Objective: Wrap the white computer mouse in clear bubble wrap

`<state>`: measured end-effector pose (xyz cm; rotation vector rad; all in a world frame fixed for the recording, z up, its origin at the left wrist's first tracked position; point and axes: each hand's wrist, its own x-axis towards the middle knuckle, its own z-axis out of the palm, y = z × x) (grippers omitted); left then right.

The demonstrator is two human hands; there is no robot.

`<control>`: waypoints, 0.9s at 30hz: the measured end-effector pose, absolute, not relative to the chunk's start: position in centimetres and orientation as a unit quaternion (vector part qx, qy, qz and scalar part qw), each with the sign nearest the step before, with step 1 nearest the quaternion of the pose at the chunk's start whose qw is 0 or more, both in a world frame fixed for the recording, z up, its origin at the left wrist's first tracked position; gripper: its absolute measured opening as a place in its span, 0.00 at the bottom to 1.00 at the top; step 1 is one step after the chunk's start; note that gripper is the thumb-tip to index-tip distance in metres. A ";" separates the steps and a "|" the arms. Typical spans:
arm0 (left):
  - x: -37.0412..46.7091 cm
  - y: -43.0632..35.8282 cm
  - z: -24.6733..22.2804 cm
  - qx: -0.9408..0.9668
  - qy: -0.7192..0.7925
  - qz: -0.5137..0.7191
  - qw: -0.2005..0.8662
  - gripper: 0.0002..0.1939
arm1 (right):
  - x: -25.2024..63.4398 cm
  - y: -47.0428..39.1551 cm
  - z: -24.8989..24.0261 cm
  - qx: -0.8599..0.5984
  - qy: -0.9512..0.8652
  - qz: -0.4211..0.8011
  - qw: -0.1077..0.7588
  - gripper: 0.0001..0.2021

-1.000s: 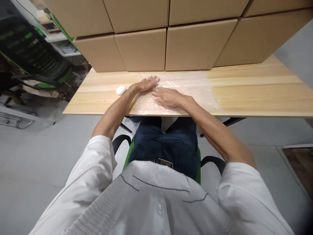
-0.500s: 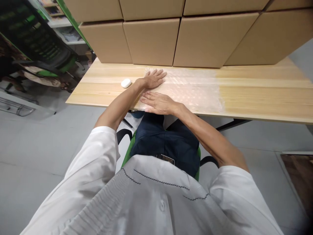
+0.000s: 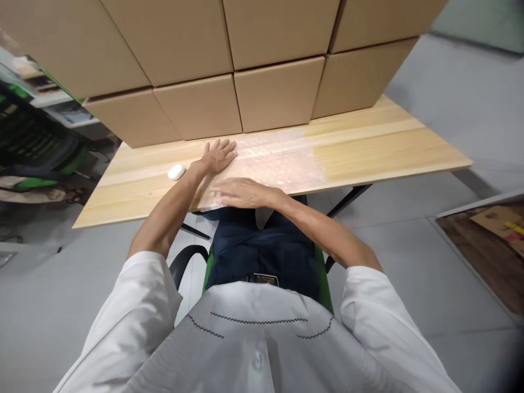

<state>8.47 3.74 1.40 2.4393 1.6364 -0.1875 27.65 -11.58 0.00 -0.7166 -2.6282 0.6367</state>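
Note:
A clear plastic sheet, which looks like bubble wrap (image 3: 278,161), lies flat on the wooden table (image 3: 368,147). My left hand (image 3: 220,155) rests palm down on the sheet's far left part, fingers spread. Nearer the table's front edge, my right hand (image 3: 241,192) is over the sheet's near left corner, palm down with its fingers stretched out to the left. Neither hand grips anything. To the left of my left wrist sits a small white rounded case (image 3: 176,172).
Stacked cardboard boxes (image 3: 200,106) stand along the table's back edge. A dark chair (image 3: 36,142) and part of another person's leg show at the left. A brown panel or box (image 3: 491,245) is on the floor at the right.
The view has turned, so table and boxes appear tilted and shifted left. My right hand has moved slightly away from my left hand, toward the front edge; my left hand stays on the sheet.

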 end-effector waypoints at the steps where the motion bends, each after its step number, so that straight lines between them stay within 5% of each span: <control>1: 9.0 3.7 1.4 0.835 0.539 -0.053 0.095 0.46 | 28.3 -11.2 0.2 -0.304 -0.915 0.200 0.176 0.29; 6: 13.1 3.8 0.5 0.870 0.476 -0.043 0.123 0.45 | 30.7 -9.8 -0.7 -0.486 -0.858 0.132 0.108 0.36; 13: 14.1 4.1 0.0 0.850 0.513 -0.059 0.108 0.44 | 34.0 -12.3 -4.0 -0.482 -0.854 0.147 0.128 0.43; 24: 16.4 1.6 0.7 0.856 0.501 -0.055 0.116 0.45 | 38.0 -12.9 -2.0 -0.518 -0.821 0.071 0.231 0.34; 27: 17.0 0.9 -0.1 0.860 0.494 -0.047 0.119 0.45 | 40.1 -11.2 -3.6 -0.575 -0.791 0.069 0.197 0.36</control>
